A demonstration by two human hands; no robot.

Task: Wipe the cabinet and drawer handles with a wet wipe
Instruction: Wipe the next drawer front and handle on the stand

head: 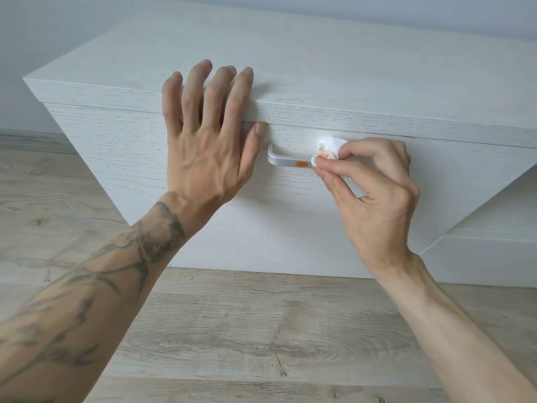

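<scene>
A silver bar handle (283, 161) sits on the front of a white wood-grain cabinet (122, 146). An orange smear (301, 164) marks the handle's front face. My right hand (374, 196) pinches a crumpled white wet wipe (329, 151), stained orange, against the handle's right part, which it hides. My left hand (207, 141) lies flat with spread fingers over the cabinet's top front edge, just left of the handle, its thumb near the handle's left end.
The cabinet top (290, 62) runs back to a pale wall (43, 30). A lower white unit (488, 257) adjoins on the right. Light wood-pattern floor (247, 330) lies below and to the left.
</scene>
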